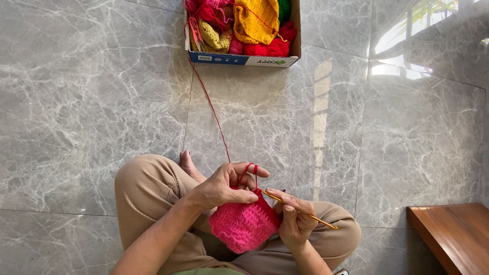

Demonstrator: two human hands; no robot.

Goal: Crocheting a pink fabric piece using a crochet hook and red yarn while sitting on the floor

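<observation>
In the head view, the person sits cross-legged on a grey marble floor (91,102), knees in tan trousers (147,188) filling the lower centre of the frame. The left hand (224,186) sits just left of centre, closed in a pinch on the top edge of a pink crochet piece (244,224), thumb and fingers pressed together on it. A loop of red yarn (214,109) is wound over its raised index finger. From there the strand runs up and to the left across the floor to a cardboard box (242,59) at the top centre of the frame.

The right hand (295,219) lies lower right of centre, fingers curled around a slim yellow crochet hook (298,210). The hook's tip meets the upper right corner of the pink piece, just beside the left thumb; its other end sticks out past the right hand toward the lower right.

The pink piece hangs between the two hands, over the person's lap, its lower edge wavy.

The box holds crocheted pieces and yarn in yellow, red, pink and green. A wooden bench (453,234) shows its corner at the lower right. Bright window reflections lie on the floor in the upper right.
</observation>
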